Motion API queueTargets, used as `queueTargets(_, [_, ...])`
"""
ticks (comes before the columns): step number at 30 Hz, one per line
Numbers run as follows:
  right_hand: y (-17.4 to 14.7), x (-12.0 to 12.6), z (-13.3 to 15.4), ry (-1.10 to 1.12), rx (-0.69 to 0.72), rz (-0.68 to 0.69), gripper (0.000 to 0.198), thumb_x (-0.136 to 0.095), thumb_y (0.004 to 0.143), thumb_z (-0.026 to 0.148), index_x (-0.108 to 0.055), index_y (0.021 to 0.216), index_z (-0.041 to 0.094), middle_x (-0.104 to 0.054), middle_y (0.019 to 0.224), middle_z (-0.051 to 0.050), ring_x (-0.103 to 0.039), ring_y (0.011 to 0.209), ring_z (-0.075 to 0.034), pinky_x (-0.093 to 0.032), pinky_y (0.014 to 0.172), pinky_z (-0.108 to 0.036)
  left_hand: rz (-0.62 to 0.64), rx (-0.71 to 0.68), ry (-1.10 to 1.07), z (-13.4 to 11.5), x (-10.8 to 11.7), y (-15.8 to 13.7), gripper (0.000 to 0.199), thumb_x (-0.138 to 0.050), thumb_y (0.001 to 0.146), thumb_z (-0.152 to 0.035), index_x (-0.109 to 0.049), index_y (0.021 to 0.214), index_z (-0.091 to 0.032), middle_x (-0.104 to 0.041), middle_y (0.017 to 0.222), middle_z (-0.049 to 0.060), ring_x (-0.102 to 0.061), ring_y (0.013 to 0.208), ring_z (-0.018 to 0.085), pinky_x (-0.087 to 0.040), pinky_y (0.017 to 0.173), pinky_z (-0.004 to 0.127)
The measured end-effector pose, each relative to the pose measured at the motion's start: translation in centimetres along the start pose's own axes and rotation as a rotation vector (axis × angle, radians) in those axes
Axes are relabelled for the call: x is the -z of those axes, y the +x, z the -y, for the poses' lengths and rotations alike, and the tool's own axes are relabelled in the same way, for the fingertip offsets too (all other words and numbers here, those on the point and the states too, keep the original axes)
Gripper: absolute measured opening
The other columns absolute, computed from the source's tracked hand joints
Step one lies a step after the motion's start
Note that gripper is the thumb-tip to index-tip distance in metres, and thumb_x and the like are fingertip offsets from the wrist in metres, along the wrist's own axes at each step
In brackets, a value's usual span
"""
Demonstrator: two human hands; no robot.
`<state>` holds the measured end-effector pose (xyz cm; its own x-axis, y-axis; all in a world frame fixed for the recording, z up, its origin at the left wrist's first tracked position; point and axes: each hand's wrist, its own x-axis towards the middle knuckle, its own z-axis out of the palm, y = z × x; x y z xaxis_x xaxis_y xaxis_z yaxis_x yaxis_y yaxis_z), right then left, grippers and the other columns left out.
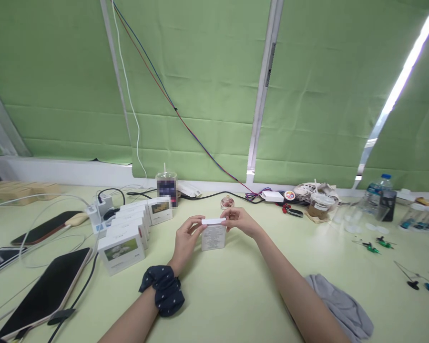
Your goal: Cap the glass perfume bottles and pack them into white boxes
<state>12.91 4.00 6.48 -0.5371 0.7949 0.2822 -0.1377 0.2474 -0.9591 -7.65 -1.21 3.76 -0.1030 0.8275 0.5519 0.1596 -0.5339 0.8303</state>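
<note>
A small white box (213, 237) with fine print on its facing side stands upright on the table, between my two hands. My left hand (188, 237) grips its upper left corner with thumb and fingers; a dark dotted scrunchie (164, 290) circles that wrist. At the upper right corner, my right hand (240, 221) pinches the box near its white top edge. Left of my hands, several white picture boxes (123, 250) stand in a row. Just beyond the held box sits a small round clear trinket (227, 202).
Phones and a tablet (46, 295) with cables lie at the left. A drink cup (167, 188) stands at the back. A grey cloth (339, 305) lies by my right forearm. Farther right are a plastic food cup (320, 206), a water bottle (375, 193) and small green parts (371, 247).
</note>
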Motion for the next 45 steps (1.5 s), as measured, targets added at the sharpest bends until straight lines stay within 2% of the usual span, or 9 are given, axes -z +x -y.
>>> queueTargets(5, [0.07, -0.09, -0.17, 0.022, -0.015, -0.021, 0.033, -0.083, 0.057, 0.034, -0.066, 0.079, 0.016, -0.047, 0.063, 0.006, -0.057, 0.062, -0.011, -0.054, 0.057, -0.028, -0.014, 0.002, -0.072, -0.14, -0.27, -0.09, 0.023, -0.067, 0.076, -0.035, -0.053, 0.088, -0.020, -0.063, 0.101, 0.006, -0.060, 0.103, 0.022, -0.053, 0.088, 0.041])
queueTargets(10, [-0.03, -0.38, 0.06, 0.022, -0.023, -0.053, 0.033, -0.082, 0.057, 0.035, -0.064, 0.077, 0.016, -0.053, 0.068, 0.003, -0.058, 0.061, -0.011, -0.051, 0.057, -0.027, 0.029, -0.007, -0.015, -0.24, -0.34, -0.21, 0.024, -0.063, 0.080, -0.037, -0.058, 0.097, -0.022, -0.061, 0.105, 0.006, -0.058, 0.106, 0.021, -0.050, 0.093, 0.039])
queueTargets(13, [-0.11, -0.51, 0.26, 0.020, -0.027, -0.051, 0.031, -0.082, 0.058, 0.033, -0.063, 0.076, 0.016, -0.058, 0.072, 0.001, -0.057, 0.061, -0.011, -0.049, 0.056, -0.026, 0.044, -0.016, 0.007, -0.28, -0.27, -0.26, 0.022, -0.062, 0.081, -0.038, -0.060, 0.095, -0.021, -0.061, 0.105, 0.006, -0.058, 0.106, 0.020, -0.050, 0.093, 0.037])
queueTargets(18, [-0.03, -0.35, 0.02, 0.020, -0.036, -0.037, 0.030, -0.082, 0.058, 0.032, -0.063, 0.076, 0.016, -0.059, 0.068, 0.001, -0.056, 0.059, -0.010, -0.047, 0.054, -0.025, 0.045, -0.043, 0.007, -0.50, -0.17, -0.29, 0.018, -0.060, 0.082, -0.035, -0.061, 0.092, -0.020, -0.060, 0.101, 0.006, -0.058, 0.102, 0.020, -0.051, 0.090, 0.035])
queueTargets(28, [0.05, -0.28, -0.14, 0.039, -0.049, -0.021, 0.028, -0.084, 0.056, 0.027, -0.067, 0.074, 0.015, -0.061, 0.075, -0.001, -0.055, 0.057, -0.009, -0.047, 0.053, -0.024, 0.073, -0.063, 0.025, -0.11, -0.31, -0.20, 0.014, -0.056, 0.084, -0.033, -0.056, 0.090, -0.020, -0.057, 0.101, 0.005, -0.056, 0.101, 0.017, -0.051, 0.087, 0.035])
queueTargets(37, [-0.22, -0.52, 0.41, 0.075, -0.024, -0.029, 0.027, -0.086, 0.051, 0.026, -0.069, 0.067, 0.014, -0.060, 0.081, -0.002, -0.059, 0.067, -0.013, -0.047, 0.051, -0.024, 0.083, -0.096, 0.043, 0.11, -0.29, -0.37, 0.013, -0.054, 0.085, -0.032, -0.054, 0.089, -0.020, -0.056, 0.103, 0.006, -0.056, 0.101, 0.017, -0.051, 0.087, 0.036])
queueTargets(45, [-0.19, -0.50, 0.13, 0.019, -0.002, -0.029, 0.025, -0.084, 0.053, 0.033, -0.071, 0.064, 0.014, -0.057, 0.084, -0.003, -0.060, 0.070, -0.015, -0.052, 0.053, -0.027, 0.087, -0.144, 0.105, 0.21, -0.23, -0.32, 0.015, -0.052, 0.086, -0.032, -0.053, 0.079, -0.019, -0.056, 0.102, 0.007, -0.057, 0.099, 0.019, -0.052, 0.083, 0.035])
